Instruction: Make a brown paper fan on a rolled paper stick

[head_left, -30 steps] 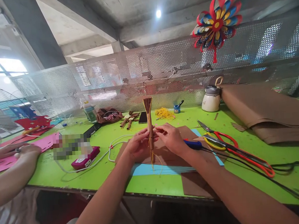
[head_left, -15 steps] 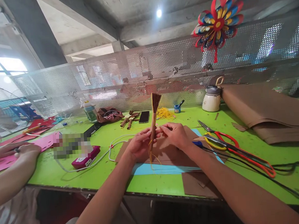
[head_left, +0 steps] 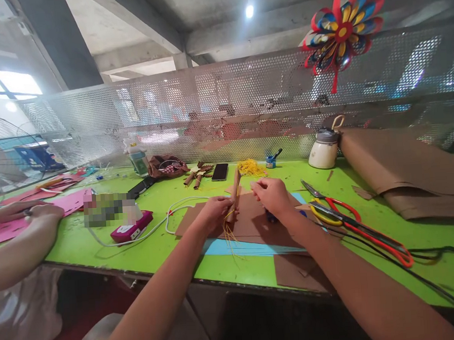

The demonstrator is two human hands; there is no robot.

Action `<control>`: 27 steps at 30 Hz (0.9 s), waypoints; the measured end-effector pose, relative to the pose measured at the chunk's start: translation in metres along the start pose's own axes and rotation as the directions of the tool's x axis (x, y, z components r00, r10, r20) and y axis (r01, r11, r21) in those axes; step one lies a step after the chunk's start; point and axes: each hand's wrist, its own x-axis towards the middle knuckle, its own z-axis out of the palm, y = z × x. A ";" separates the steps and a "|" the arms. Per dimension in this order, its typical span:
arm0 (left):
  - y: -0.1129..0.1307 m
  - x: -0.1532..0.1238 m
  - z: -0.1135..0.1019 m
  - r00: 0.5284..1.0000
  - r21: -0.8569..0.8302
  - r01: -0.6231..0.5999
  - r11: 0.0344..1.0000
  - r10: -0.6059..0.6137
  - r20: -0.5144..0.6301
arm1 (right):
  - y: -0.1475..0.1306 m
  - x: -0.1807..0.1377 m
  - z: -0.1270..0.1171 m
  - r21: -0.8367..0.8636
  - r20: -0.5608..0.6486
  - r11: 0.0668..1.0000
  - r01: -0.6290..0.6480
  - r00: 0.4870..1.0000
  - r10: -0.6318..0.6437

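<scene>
My left hand [head_left: 214, 214] is closed around the lower part of a rolled brown paper bundle [head_left: 235, 187] with a fringed top, tilted away from me. Yellow string [head_left: 229, 232] hangs loose below that hand. My right hand [head_left: 271, 195] is pinched, fingers together, just right of the bundle, apparently on a strand of the yellow string. Both hands hover over brown card sheets [head_left: 252, 222] and a blue paper sheet [head_left: 246, 247] on the green table [head_left: 166, 249].
Red-handled scissors [head_left: 361, 229] and black cables lie to the right, with brown paper rolls [head_left: 398, 168] and a white jar [head_left: 323, 149] behind. A phone [head_left: 220, 171], yellow string pile [head_left: 250, 167], pink box [head_left: 131, 231] and white cable are nearby. Another person's arm [head_left: 21, 241] rests at left.
The paper bundle has tipped from upright to leaning away and lower. Both hands have dropped toward the table, and my right hand has drawn slightly right of the bundle.
</scene>
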 end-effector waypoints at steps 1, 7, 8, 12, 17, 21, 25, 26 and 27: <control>-0.003 0.001 0.001 1.000 0.037 0.002 0.999 -0.001 -0.031 | 0.003 0.003 -0.001 0.003 -0.012 1.000 -0.011 1.000 0.011; -0.002 -0.001 0.001 0.957 0.248 -0.084 0.965 0.147 -0.250 | 0.015 0.009 0.001 0.031 -0.008 0.999 -0.042 0.999 0.042; 0.003 -0.003 -0.001 0.938 0.271 -0.118 0.955 0.197 -0.286 | 0.014 0.009 0.001 0.035 -0.006 0.999 -0.041 0.999 0.042; 0.031 -0.013 -0.004 0.866 0.303 -0.244 0.921 0.348 -0.359 | 0.008 0.007 0.001 0.059 -0.006 0.998 -0.029 1.000 0.029; 0.053 -0.022 0.006 0.944 0.005 -0.311 0.950 0.309 -0.116 | -0.006 0.002 0.002 0.148 0.012 0.988 0.035 0.999 -0.038; 0.044 -0.020 0.014 0.970 -0.390 -0.131 0.912 0.200 0.141 | -0.015 -0.002 0.005 0.222 0.012 0.970 0.098 0.995 -0.103; 0.032 -0.018 0.018 0.967 -0.454 -0.056 0.889 0.162 0.196 | -0.016 -0.008 0.010 0.256 0.032 0.957 0.132 0.989 -0.145; 0.031 -0.019 0.018 0.968 -0.462 -0.047 0.886 0.154 0.197 | -0.015 -0.009 0.011 0.258 0.031 0.956 0.136 0.988 -0.149; 0.030 -0.020 0.019 0.970 -0.469 -0.037 0.883 0.145 0.196 | -0.015 -0.010 0.013 0.257 0.025 0.957 0.138 0.988 -0.150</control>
